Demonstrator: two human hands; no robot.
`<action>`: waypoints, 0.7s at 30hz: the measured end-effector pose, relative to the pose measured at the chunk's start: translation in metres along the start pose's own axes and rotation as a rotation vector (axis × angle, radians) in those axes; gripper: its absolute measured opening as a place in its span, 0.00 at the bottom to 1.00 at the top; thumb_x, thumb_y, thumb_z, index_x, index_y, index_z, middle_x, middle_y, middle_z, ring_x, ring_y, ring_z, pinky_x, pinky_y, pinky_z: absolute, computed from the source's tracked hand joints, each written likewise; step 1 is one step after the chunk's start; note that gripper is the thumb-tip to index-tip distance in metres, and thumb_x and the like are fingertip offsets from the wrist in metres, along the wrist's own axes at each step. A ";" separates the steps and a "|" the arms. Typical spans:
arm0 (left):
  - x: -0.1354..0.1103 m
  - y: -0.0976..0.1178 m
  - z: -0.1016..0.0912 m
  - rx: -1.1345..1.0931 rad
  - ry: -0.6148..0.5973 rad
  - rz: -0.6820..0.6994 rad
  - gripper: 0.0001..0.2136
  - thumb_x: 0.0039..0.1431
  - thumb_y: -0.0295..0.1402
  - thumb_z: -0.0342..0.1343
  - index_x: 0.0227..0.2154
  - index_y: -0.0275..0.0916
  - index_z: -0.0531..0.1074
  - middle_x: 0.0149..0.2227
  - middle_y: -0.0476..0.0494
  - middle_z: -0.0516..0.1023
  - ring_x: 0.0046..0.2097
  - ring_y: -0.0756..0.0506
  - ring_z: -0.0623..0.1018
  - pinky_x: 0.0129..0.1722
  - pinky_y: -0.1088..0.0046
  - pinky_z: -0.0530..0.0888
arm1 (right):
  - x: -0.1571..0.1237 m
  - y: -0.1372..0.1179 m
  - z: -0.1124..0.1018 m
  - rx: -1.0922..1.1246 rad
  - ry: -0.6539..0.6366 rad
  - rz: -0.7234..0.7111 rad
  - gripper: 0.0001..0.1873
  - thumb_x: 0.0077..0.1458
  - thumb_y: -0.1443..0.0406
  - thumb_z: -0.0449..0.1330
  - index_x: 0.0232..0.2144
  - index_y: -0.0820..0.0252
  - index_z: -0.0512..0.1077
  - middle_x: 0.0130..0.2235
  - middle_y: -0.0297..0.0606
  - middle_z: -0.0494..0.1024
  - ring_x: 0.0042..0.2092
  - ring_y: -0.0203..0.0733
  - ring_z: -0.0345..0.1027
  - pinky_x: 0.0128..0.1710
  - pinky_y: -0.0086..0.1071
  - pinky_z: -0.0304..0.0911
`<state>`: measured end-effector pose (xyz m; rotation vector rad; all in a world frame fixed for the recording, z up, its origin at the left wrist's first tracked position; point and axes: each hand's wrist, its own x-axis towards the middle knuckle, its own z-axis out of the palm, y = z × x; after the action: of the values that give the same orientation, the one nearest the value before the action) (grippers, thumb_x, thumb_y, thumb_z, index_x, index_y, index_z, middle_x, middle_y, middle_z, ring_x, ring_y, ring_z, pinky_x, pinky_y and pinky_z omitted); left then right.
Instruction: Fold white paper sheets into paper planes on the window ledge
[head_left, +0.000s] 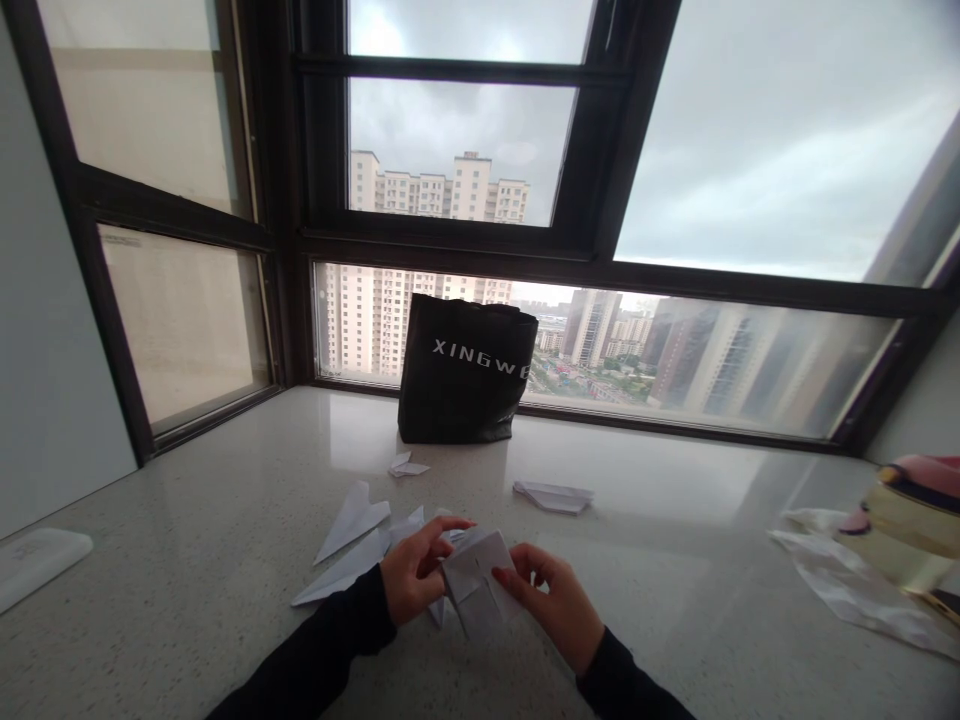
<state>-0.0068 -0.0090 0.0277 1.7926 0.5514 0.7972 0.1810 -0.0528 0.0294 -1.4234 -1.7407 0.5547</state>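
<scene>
Between my two hands is a folded sheet of white paper, held above the pale speckled counter. My left hand grips its left side, the index finger stretched along the top edge. On the right side, my right hand pinches the paper between thumb and fingers. Folded paper planes lie on the counter beside and partly behind my left hand, which hides some of them. Farther back sit a small folded paper piece and a flat folded paper boat-like shape.
A black bag with white lettering stands upright by the window. At the right edge are a clear container with a pink lid and a crumpled white tissue. A white flat object lies at the far left of the counter.
</scene>
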 end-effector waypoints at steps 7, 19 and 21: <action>-0.001 -0.003 0.006 0.072 0.047 0.002 0.21 0.47 0.34 0.52 0.45 0.37 0.57 0.28 0.49 0.71 0.22 0.55 0.66 0.20 0.82 0.58 | -0.001 0.002 0.002 -0.063 -0.001 -0.025 0.14 0.44 0.57 0.53 0.20 0.62 0.68 0.20 0.31 0.63 0.24 0.35 0.56 0.26 0.28 0.53; -0.004 0.008 0.013 0.354 0.062 0.093 0.20 0.46 0.24 0.47 0.45 0.40 0.58 0.26 0.52 0.71 0.22 0.54 0.66 0.19 0.82 0.60 | -0.002 0.000 -0.005 0.068 -0.088 -0.086 0.16 0.44 0.61 0.56 0.38 0.58 0.66 0.32 0.36 0.70 0.31 0.36 0.62 0.28 0.28 0.58; -0.005 0.011 0.016 0.404 0.103 0.134 0.19 0.45 0.22 0.46 0.44 0.41 0.59 0.25 0.51 0.71 0.23 0.54 0.67 0.21 0.81 0.62 | -0.001 0.000 -0.007 0.049 -0.157 -0.074 0.10 0.43 0.61 0.56 0.29 0.60 0.69 0.26 0.33 0.70 0.28 0.36 0.61 0.26 0.27 0.57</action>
<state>0.0019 -0.0268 0.0330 2.1849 0.7030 0.9223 0.1872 -0.0550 0.0331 -1.3050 -1.8815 0.6797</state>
